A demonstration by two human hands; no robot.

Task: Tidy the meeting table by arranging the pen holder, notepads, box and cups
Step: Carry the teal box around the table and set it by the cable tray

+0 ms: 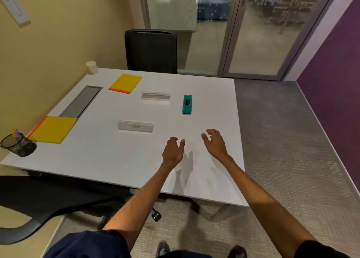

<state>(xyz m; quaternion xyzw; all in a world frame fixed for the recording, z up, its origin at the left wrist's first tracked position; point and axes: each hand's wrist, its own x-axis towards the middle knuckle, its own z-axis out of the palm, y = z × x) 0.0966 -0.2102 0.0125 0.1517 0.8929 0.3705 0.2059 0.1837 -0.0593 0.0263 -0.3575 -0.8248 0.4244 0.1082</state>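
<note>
On the white table point(116, 160), a black mesh pen holder point(18, 144) with a few pens stands at the near left corner. One yellow notepad point(53, 129) lies beside it; a second yellow notepad point(126, 83) lies at the far side. A white paper cup point(92, 67) stands at the far left corner. A green box point(187, 104) lies right of centre. My left hand point(173, 152) and my right hand point(214, 142) hover over the near right part of the table, fingers apart, holding nothing, short of the green box.
Two white name-card stands point(135, 126) point(155, 96) sit mid-table. A grey cable hatch point(81, 101) is set in the table's left side. A black chair point(152, 51) stands at the far edge, another chair point(48, 199) at the near left. Glass doors lie beyond.
</note>
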